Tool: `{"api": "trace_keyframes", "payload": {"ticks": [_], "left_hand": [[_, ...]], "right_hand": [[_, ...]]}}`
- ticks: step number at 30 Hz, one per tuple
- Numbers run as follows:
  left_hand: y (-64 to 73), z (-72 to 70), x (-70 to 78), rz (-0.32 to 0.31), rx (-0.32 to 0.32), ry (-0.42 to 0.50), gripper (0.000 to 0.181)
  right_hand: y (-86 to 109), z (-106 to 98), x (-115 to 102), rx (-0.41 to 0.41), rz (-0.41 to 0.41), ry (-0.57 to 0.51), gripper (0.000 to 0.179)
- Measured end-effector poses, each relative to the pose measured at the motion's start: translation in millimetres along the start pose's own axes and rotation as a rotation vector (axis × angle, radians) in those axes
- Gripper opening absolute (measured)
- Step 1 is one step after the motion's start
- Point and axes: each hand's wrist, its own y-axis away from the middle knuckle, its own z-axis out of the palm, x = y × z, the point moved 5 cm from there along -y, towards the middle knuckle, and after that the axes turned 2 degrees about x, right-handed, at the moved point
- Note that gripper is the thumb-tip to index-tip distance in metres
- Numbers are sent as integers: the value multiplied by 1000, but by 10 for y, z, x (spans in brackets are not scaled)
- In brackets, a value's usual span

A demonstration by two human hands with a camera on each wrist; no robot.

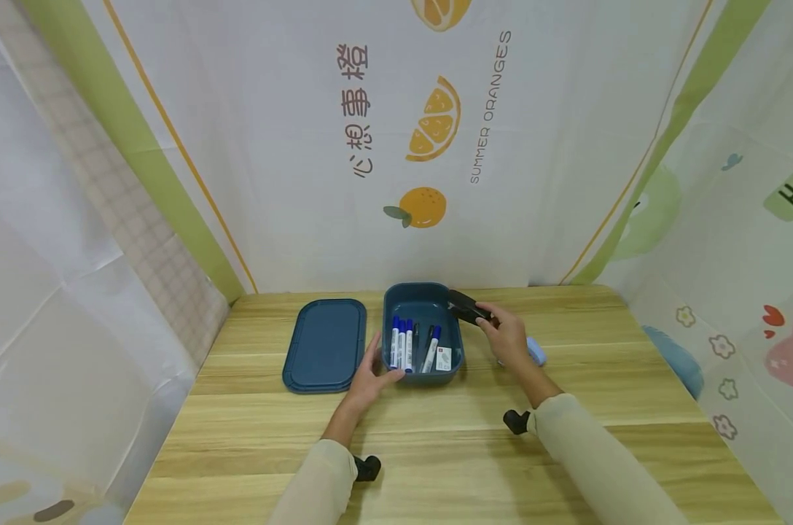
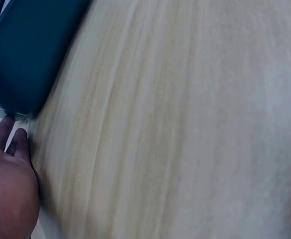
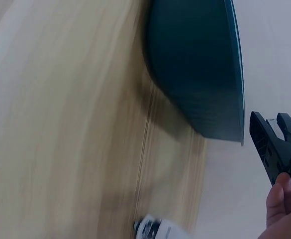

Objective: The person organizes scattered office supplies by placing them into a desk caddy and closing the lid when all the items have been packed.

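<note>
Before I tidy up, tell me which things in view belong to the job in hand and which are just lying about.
Seemingly in the job:
black stapler, held by the right hand
dark blue box, touched by the left hand
markers and small white packet inside the box

Probably just lying about for now:
blue lid, left of the box
light blue object, partly hidden

White fabric [image 1: 272, 182] printed with oranges [image 1: 426, 208] hangs behind a wood-grained table [image 1: 449, 467].
</note>
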Motion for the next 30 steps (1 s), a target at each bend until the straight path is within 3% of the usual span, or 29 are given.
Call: {"api": "trace_keyframes", "payload": {"ticks": [5, 10, 17, 23, 27, 30], "left_hand": [[3, -10, 46, -18, -3, 1, 88], [-29, 7, -19, -59, 21, -7, 87], [-8, 15, -11, -41, 49, -42, 85], [20, -3, -27, -36, 57, -50, 88], [43, 11, -27, -34, 32, -52, 89], [82, 21, 68, -22, 9, -32, 89]], "right_hand": [[-31, 158, -64, -41, 42, -1, 30], [-61, 286, -107, -57, 62, 23, 31], [-93, 439, -149, -55, 56, 78, 31], [-86, 579, -173, -110, 63, 107, 33], [-94, 624, -183, -133, 68, 135, 34], [-120, 652, -185, -142, 58, 173, 34]]}}
